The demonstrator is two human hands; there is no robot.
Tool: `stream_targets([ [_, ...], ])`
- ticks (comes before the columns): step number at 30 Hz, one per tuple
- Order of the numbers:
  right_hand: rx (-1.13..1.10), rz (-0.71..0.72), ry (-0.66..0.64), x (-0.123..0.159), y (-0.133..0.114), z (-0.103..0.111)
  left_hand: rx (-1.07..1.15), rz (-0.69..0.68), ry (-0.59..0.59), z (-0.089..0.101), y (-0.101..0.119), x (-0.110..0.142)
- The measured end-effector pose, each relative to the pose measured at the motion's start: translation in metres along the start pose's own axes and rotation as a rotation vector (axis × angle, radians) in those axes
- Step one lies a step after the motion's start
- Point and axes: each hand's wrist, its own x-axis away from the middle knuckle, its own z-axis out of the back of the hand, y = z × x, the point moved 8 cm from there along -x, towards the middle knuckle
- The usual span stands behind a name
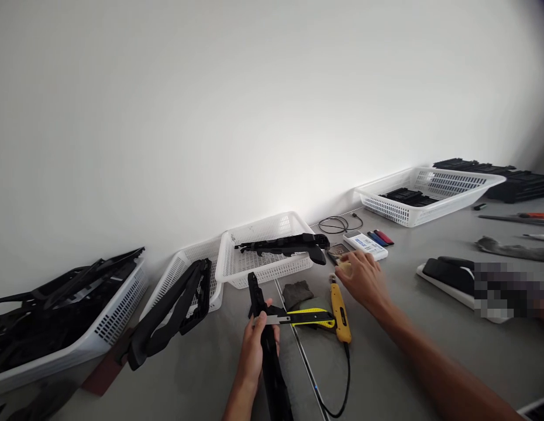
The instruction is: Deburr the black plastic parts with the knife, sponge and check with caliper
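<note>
My left hand (253,346) is closed around a long, narrow black plastic part (272,365), held upright at the lower middle. Across that part, under the thumb, runs a pale strip that leads into a yellow-and-black utility knife (313,317). Whether the thumb grips the strip I cannot tell. My right hand (362,276) reaches over the table with its fingers bent down at a small yellowish thing, too covered to name. Just below those fingers lies a yellow corded hand tool (341,313). Crumpled grey cloth (297,294) lies between the hands.
White baskets (276,276) with black parts stand along the wall, another basket (386,216) at back right. Near my right hand are a white box (365,245) and a coiled cable (334,224). A person's blurred hand (541,310) shows at far right.
</note>
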Motion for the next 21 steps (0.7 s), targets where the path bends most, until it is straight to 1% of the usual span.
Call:
stream_targets([
  [2,-0.179,0.092,-0.078,0.01,-0.022,-0.001,0.003,0.003,-0.008,0.0,-0.002,0.0],
  [5,-0.393,0.327,-0.188,0.034,-0.066,-0.004,0.013,0.01,-0.014,0.001,-0.005,-0.002],
  [7,-0.467,0.468,-0.313,0.052,-0.094,-0.011,0.014,0.004,-0.005,0.005,-0.006,-0.003],
  [10,-0.468,0.571,-0.498,0.07,-0.12,-0.023,-0.002,-0.028,0.028,0.012,0.0,-0.003],
  [12,-0.43,0.584,-0.575,0.074,-0.126,-0.03,-0.012,-0.032,0.033,0.014,0.004,-0.001],
  [15,-0.39,0.55,-0.605,0.072,-0.122,-0.034,-0.016,-0.021,-0.017,0.01,0.008,0.004],
  [19,-0.409,0.471,-0.59,0.067,-0.112,-0.035,-0.067,-0.061,-0.163,-0.006,0.012,0.011],
  [21,-0.444,0.475,-0.583,0.067,-0.113,-0.034,-0.109,-0.056,-0.231,-0.015,0.011,0.013],
])
